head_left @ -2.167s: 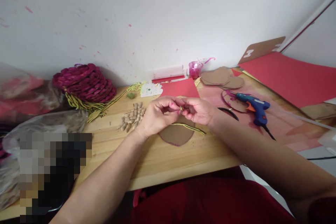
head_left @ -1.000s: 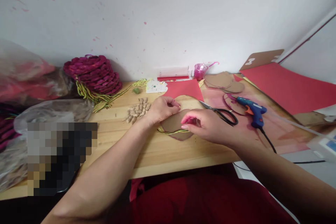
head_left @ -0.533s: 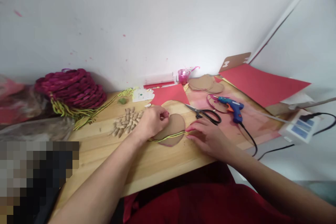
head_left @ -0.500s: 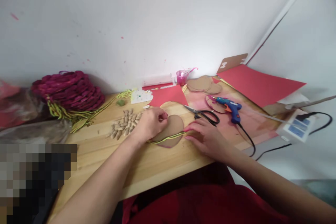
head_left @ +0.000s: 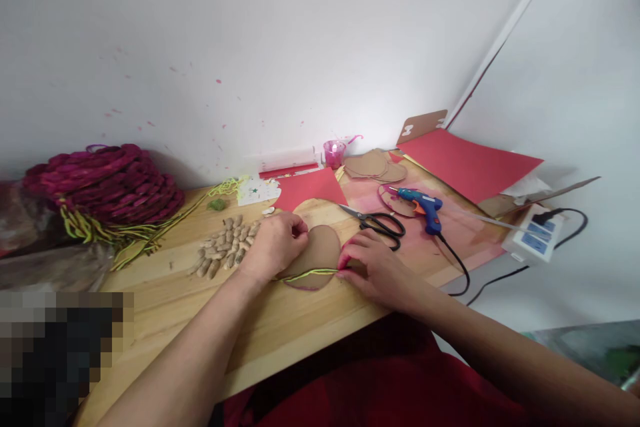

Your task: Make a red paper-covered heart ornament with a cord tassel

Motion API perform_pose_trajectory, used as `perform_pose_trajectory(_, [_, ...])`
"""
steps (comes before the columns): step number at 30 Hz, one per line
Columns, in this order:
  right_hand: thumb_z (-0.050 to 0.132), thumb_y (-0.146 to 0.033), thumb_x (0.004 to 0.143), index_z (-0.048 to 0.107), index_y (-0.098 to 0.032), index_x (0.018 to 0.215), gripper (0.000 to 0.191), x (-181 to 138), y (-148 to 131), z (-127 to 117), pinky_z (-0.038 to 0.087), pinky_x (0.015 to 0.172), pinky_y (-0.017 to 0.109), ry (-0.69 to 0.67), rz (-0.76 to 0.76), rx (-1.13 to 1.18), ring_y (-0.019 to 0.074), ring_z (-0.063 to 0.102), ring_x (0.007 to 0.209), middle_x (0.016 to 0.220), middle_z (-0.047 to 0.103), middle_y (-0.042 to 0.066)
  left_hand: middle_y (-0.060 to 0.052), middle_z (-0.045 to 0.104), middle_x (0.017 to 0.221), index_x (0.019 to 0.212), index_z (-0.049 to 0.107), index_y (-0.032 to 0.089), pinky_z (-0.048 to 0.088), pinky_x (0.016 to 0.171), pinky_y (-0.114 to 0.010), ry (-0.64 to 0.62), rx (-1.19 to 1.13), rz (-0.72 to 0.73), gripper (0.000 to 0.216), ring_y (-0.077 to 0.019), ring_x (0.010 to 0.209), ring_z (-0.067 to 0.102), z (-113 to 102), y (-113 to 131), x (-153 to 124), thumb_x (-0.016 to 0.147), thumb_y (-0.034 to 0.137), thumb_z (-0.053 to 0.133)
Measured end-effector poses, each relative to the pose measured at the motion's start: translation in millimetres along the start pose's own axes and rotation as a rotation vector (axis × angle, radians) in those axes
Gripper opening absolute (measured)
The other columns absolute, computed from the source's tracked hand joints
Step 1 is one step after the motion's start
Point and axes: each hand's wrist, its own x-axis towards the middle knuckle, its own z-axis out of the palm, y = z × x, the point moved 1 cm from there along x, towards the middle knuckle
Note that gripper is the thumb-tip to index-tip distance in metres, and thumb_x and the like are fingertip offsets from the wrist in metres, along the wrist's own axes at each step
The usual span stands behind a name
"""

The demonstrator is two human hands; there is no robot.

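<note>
A round, brown cardboard piece [head_left: 324, 248] lies on the table between my hands. Across its lower part runs a strand of yellow-green yarn [head_left: 307, 274]. My right hand [head_left: 373, 263] pinches the yarn's right end at the cardboard's right edge. At the upper left of the cardboard, my left hand [head_left: 280, 240] is closed, thumb and fingertips together; whatever is in them is too small to make out. The yarn's left part passes beneath that hand's wrist. Black-handled scissors [head_left: 383, 223] lie just beyond my right hand, and a pile of peanuts [head_left: 227, 243] is left of my left hand.
A blue glue gun [head_left: 425, 205] with a cord rests at the right, near a white power strip [head_left: 535, 237]. Red paper [head_left: 470, 163], stacked cardboard shapes [head_left: 367, 163] and a pink cup [head_left: 334, 152] stand along the back. A dark-pink braided bundle [head_left: 110, 183] sits left.
The view has turned slightly right, so the table things appear further left. Both hands keep nearly the same place at the cardboard, and the right still pinches the yarn.
</note>
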Motion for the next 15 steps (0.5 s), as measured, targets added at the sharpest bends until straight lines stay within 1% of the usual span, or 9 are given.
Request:
perform_pose_trajectory(3, [0.072,-0.028,0.089,0.067,-0.021,0.088,0.009,-4,0,-8,0.046,0.089,0.039,0.010,0.007,0.027,0.0226,0.059,0.094,0.092,0.068,0.005,-0.003,0.075,0.080,0.077,0.073,0.019,0.047,0.069,-0.026,-0.010,0.030,-0.008,0.013,-0.0176,0.074,0.068,-1,5,-2,0.079,0.017,0.061])
perform_pose_trajectory(5, [0.070,-0.028,0.090,0.067,-0.022,0.089,0.008,-7,5,-15,0.047,0.090,0.041,0.054,0.037,-0.002,0.0239,0.060,0.095,0.092,0.068,0.006,-0.003,0.075,0.080,0.077,0.074,0.020,0.047,0.069,-0.026,-0.014,0.044,-0.013,0.013,-0.0182,0.074,0.068,0,7,-3,0.079,0.017,0.061])
perform_pose_trajectory(8, [0.066,-0.025,0.091,0.066,-0.022,0.092,0.002,-13,20,-28,0.048,0.091,0.044,0.133,0.130,-0.108,0.0263,0.062,0.099,0.095,0.069,0.007,-0.003,0.075,0.080,0.077,0.074,0.020,0.046,0.069,-0.027,-0.009,0.050,-0.027,0.014,-0.0184,0.074,0.068,1,8,-4,0.079,0.016,0.060])
perform_pose_trajectory(11, [0.066,-0.027,0.089,0.066,-0.022,0.100,0.011,-22,40,-40,0.048,0.094,0.048,0.198,0.244,-0.234,0.0308,0.061,0.108,0.108,0.070,0.011,-0.003,0.075,0.081,0.077,0.074,0.020,0.046,0.069,-0.027,-0.009,0.048,-0.042,0.015,-0.0184,0.074,0.067,2,8,-4,0.079,0.016,0.059])
perform_pose_trajectory(13, [0.066,-0.028,0.089,0.066,-0.021,0.101,0.014,-27,51,-44,0.049,0.095,0.049,0.207,0.268,-0.248,0.0326,0.061,0.112,0.115,0.070,0.013,-0.003,0.075,0.080,0.077,0.073,0.020,0.045,0.069,-0.027,-0.015,0.044,-0.048,0.015,-0.0183,0.074,0.067,1,8,-4,0.079,0.017,0.059])
perform_pose_trajectory(15, [0.064,-0.028,0.090,0.067,-0.021,0.100,0.013,-30,59,-44,0.049,0.096,0.050,0.207,0.255,-0.233,0.0320,0.061,0.109,0.112,0.072,0.013,-0.003,0.075,0.079,0.077,0.073,0.020,0.045,0.069,-0.027,-0.023,0.042,-0.056,0.015,-0.0182,0.073,0.067,0,8,-4,0.079,0.017,0.059])
